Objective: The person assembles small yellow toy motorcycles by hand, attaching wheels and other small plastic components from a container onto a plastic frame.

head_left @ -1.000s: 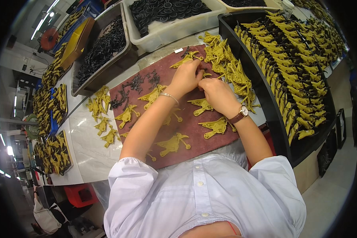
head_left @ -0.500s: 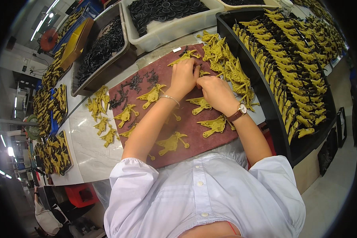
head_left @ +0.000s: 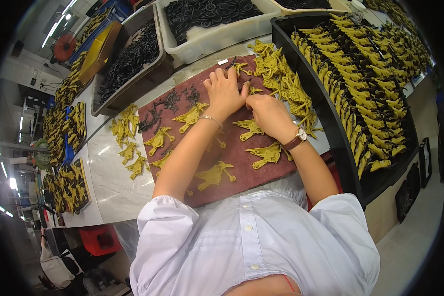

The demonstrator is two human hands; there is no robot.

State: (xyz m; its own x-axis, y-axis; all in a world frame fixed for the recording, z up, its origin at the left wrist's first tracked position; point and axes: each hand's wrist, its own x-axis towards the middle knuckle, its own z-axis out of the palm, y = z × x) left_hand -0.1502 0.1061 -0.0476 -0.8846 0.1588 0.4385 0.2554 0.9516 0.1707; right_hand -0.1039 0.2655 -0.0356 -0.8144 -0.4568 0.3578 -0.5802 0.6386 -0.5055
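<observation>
Workshop space lit by tube lights (head_left: 61, 23) surrounds a pale, marble-patterned worktable (head_left: 113, 192). At its right stands a long black tray (head_left: 325, 123) with rows of yellow-and-black assemblies (head_left: 362, 89). Along the far side sit a whitish tub (head_left: 222, 37) of black rings and a brown tub (head_left: 133, 91) of thin black pieces.

Between them lies a maroon board (head_left: 241, 185), with a heap of yellow parts (head_left: 286, 81) overlapping its upper right edge. Over its upper part, the left hand (head_left: 225, 93) has its fingers spread and its thumb beside the curled fingers of the right hand (head_left: 267, 112); I cannot tell whether either grips anything.

Loose mustard-yellow moulded parts (head_left: 266, 155) lie spaced across the board: flat and irregular, with a tapering point, a notched body and, on some, a slim arm ending in a small round eye. Smallest are the black pieces (head_left: 170, 101) scattered at upper left.
</observation>
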